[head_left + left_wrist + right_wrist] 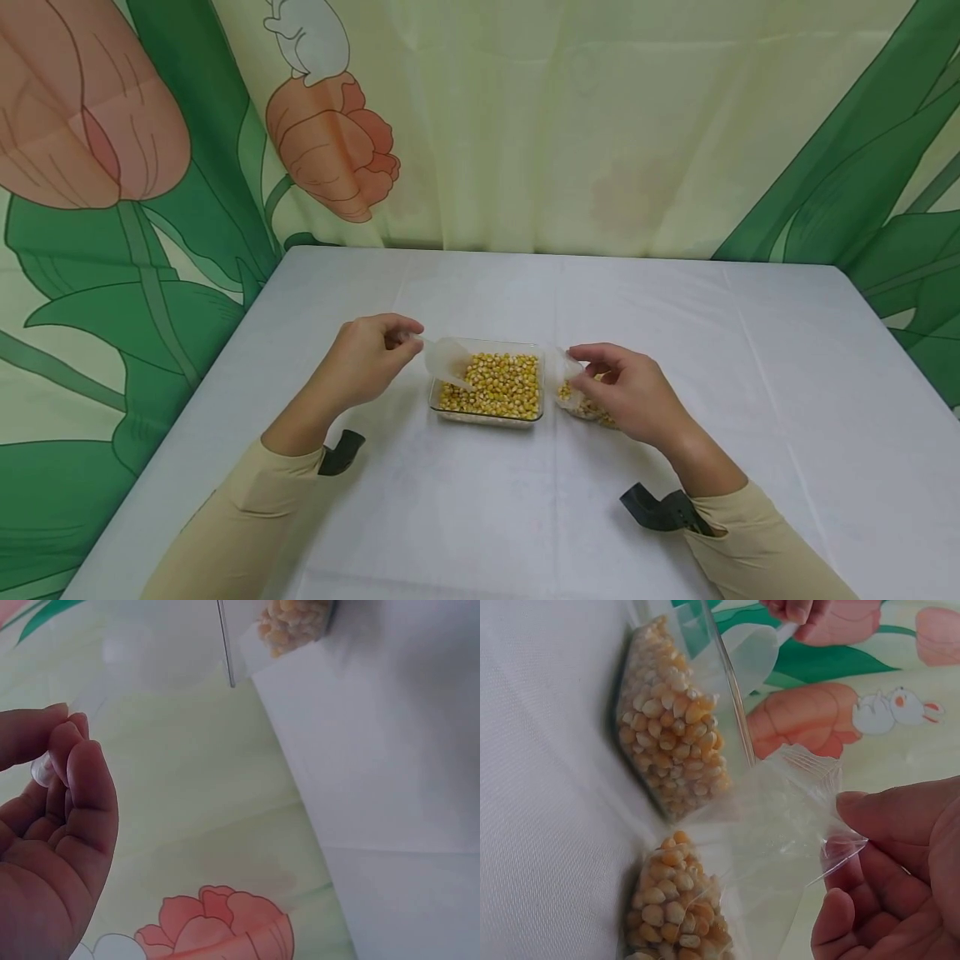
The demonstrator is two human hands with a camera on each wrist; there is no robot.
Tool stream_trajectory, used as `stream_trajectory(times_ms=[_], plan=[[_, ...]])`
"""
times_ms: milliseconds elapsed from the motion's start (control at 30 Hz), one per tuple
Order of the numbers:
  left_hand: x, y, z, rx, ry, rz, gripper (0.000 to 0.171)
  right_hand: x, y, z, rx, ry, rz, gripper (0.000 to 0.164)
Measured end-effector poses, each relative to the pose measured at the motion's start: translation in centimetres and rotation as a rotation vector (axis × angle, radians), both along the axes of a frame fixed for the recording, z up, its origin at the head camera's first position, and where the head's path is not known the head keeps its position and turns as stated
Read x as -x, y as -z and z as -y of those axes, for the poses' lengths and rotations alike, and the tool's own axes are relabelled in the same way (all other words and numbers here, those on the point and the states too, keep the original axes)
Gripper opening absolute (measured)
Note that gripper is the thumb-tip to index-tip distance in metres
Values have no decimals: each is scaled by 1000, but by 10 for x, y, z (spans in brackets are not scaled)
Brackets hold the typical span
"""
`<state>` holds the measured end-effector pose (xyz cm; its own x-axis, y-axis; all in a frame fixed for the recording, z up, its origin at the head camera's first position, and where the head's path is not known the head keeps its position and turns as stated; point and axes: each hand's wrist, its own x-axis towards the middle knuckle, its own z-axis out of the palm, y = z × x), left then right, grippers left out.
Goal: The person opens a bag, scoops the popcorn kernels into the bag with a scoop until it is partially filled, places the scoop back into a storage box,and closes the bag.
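Note:
My left hand (367, 357) pinches the thin handle of a translucent white plastic scoop (447, 360). The scoop's bowl overlaps the left side of a clear rectangular container (487, 421) in the head view. Yellow corn kernels (502, 383) lie inside that container. On its right stands a clear plastic bag (780, 795), with corn kernels (679, 907) gathered at its bottom. My right hand (626, 392) pinches the bag's upper edge between thumb and fingers, holding it up. In the right wrist view the scoop (750, 656) shows beyond the container wall.
A white cloth (480, 517) covers the table under the container and bag. Behind the table hangs a curtain (562, 125) printed with tulips and a rabbit. Dark wrist straps (660, 508) show near both sleeves.

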<state>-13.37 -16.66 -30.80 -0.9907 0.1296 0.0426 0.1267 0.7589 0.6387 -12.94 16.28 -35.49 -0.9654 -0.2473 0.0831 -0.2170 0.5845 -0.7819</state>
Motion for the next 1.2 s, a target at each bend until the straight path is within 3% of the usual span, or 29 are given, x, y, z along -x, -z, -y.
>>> stream_trajectory(times_ms=[167, 600, 867, 1200], plan=[[0, 2, 1, -2, -3, 8, 21, -1, -1, 0, 6, 10, 3, 33], [7, 14, 3, -92, -79, 205, 26, 0, 1, 0, 5, 16, -12, 32], [13, 31, 6, -162, -47, 272, 28, 1, 1, 0, 18, 17, -7, 31], [20, 51, 7, -196, -15, 285, 26, 1, 1, 0, 10, 18, -10, 31]])
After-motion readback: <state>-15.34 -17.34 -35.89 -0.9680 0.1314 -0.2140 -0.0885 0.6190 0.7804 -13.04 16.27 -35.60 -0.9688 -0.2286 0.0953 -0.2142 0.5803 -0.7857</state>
